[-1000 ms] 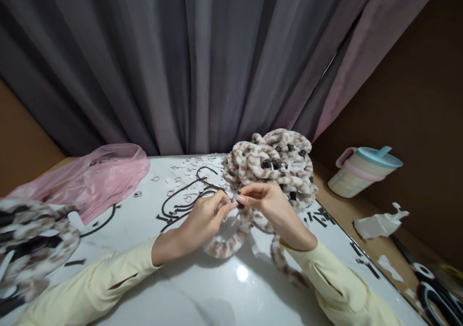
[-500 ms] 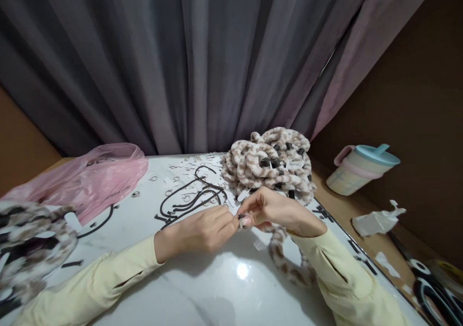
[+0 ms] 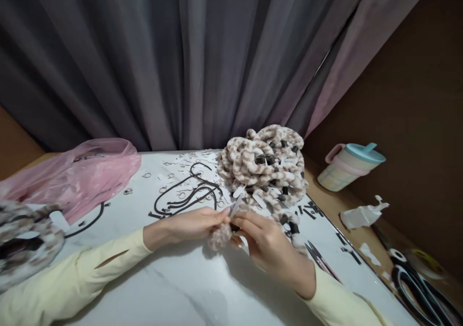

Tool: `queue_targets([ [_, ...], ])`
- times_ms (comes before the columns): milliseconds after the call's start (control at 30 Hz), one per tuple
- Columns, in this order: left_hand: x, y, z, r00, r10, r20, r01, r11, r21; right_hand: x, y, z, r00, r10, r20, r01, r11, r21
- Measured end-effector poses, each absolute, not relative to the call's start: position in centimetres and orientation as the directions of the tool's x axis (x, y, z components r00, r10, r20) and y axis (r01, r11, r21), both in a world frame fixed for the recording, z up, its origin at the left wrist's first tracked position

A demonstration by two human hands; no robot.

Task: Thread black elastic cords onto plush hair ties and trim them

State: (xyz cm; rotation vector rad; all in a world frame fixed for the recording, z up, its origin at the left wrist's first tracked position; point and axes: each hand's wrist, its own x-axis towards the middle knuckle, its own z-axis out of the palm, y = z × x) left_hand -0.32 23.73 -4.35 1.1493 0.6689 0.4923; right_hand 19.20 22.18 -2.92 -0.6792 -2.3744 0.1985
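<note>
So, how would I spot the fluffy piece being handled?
On the white table, find where the left hand and right hand meet. The small fluffy piece bulges out there. Unlike the bigger fluffy heap behind, it is in the person's grasp.

I note the left forearm (image 3: 97, 268), sleeved in pale yellow, pointing toward two o'clock; left hand (image 3: 191, 223) pinched, thumb (image 3: 221, 215) uppermost. Right forearm (image 3: 338, 294) angled toward ten; right hand (image 3: 265, 241) curled, close beside the left.

The plush cords (image 3: 249, 176) are white blotched with brown, the bag (image 3: 101, 171) pink, the lid (image 3: 365, 154) blue
</note>
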Motion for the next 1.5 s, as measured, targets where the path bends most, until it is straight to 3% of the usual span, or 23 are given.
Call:
queue_targets([
  [100,1.0,23.3,-5.7,0.773,0.591,-0.229,-0.081,0.451,0.889,19.6,21.1,-3.9,-0.64,0.457,0.618,0.434,0.879,-0.2],
  [167,1.7,23.0,-6.5,0.754,0.618,-0.222,-0.123,0.465,0.877,20.0,20.8,-4.5,-0.611,0.455,0.647,0.434,0.877,-0.206],
  [233,2.3,22.7,-7.1,0.739,0.64,-0.211,-0.168,0.479,0.862,20.2,20.8,-5.0,-0.591,0.481,0.648,0.41,0.87,-0.273],
  [433,2.6,21.9,-8.1,0.696,0.689,-0.203,-0.224,0.478,0.849,20.4,21.3,-5.9,-0.559,0.653,0.511,0.259,0.723,-0.64],
  [767,2.4,22.1,-8.5,0.677,0.696,-0.239,-0.183,0.474,0.861,20.4,21.2,-6.5,-0.453,0.832,0.321,0.312,0.485,-0.817],
  [1000,2.7,21.8,-8.6,0.643,0.726,-0.246,-0.183,0.456,0.871,20.7,21.1,-6.5,-0.607,0.728,0.318,0.338,0.599,-0.726],
  [1167,2.7,21.7,-8.7,0.594,0.759,-0.267,-0.151,0.431,0.89,20.9,20.9,-6.5,-0.647,0.714,0.267,0.452,0.642,-0.62],
  [1333,2.4,22.0,-8.6,0.659,0.703,-0.268,-0.118,0.449,0.886,20.7,20.8,-6.4,-0.661,0.715,0.228,0.457,0.625,-0.633],
  [1500,2.6,22.2,-8.3,0.618,0.728,-0.296,-0.074,0.429,0.9,20.3,20.8,-6.3,-0.677,0.646,0.352,0.464,0.746,-0.478],
])
